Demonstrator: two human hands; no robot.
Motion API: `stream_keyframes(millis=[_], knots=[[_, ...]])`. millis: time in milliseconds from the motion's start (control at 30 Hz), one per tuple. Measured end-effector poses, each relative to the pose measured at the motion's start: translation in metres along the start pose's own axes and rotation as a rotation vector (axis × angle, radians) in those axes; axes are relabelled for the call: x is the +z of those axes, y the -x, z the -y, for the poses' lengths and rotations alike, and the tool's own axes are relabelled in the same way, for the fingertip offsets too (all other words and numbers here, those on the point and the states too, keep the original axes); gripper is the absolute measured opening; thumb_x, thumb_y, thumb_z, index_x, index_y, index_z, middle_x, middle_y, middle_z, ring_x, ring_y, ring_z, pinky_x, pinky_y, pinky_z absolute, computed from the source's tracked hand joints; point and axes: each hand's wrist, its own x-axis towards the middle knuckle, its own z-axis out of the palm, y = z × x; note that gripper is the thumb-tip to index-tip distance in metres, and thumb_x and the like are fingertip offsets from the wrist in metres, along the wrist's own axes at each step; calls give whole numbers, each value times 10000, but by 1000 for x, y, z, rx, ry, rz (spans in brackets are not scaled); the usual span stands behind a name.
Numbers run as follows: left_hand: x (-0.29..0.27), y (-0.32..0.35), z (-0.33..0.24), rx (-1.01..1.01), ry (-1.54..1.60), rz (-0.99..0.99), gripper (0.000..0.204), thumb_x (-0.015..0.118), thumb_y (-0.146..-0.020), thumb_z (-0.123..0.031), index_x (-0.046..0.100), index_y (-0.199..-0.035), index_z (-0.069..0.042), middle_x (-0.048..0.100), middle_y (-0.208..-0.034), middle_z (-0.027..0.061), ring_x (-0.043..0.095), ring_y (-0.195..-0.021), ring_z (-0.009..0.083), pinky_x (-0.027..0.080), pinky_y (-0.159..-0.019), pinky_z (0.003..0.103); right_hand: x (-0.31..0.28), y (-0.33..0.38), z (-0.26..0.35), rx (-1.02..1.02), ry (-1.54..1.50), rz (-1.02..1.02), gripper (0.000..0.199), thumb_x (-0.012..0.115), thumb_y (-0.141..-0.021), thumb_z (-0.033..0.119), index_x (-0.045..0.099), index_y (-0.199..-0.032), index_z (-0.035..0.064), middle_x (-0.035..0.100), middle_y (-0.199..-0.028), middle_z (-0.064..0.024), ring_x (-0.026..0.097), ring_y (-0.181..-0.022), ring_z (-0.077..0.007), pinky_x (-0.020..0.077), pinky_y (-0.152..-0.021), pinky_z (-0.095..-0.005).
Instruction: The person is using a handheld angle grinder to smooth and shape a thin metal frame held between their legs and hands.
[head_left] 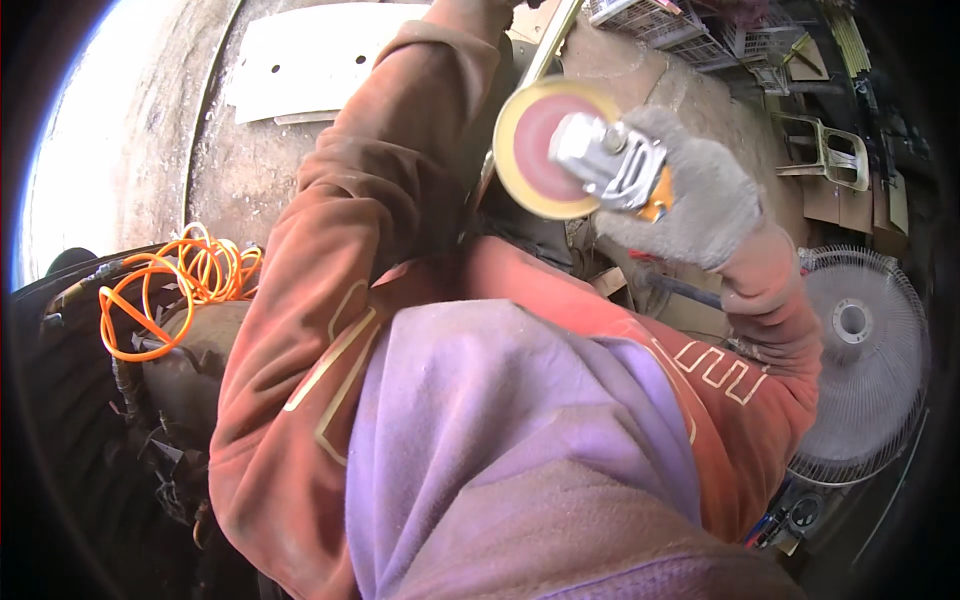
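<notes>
Grey-gloved right hand (690, 190) was wrapped around silver-and-orange metal angle grinder (592, 150) with round yellow-rimmed disc (522, 150), right of centre. Left hand was out of view; state indeterminable. Coral fabric sweatshirt (285, 410) bore pale outlined print (725, 370).

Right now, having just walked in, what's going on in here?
Someone's gloved right hand is gripping a grinder with a round yellow-and-red disc. I can't tell whether the disc touches anything. The left sleeve stretches to the top edge, with that hand out of sight, so what it holds is unclear. A fan stands at the right, an orange coil lies at the left, and a white panel is at the upper left.
</notes>
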Motion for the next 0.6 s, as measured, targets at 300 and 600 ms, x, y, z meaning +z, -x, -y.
stream_keyframes(millis=[300, 600], knots=[[15, -4, 0, 36, 12, 42, 564, 704, -889, -178, 511, -1418, -139, 679, -1076, 220, 710, -842, 323, 581, -673, 422, -14, 11, 11, 93, 121, -40, 722, 892, -718, 299, 514, -1293, 81, 734, -1015, -158, 738, -925, -356, 585, -802, -418], [30, -4, 0, 65, 33, 81, 521, 689, -904, -165, 527, -1399, -150, 686, -1040, 223, 710, -822, 328, 580, -648, 424, -22, 23, 3, 198, 58, -159, 689, 899, -707, 289, 537, -1262, 104, 733, -1013, -129, 742, -946, -283, 577, -813, -399]])
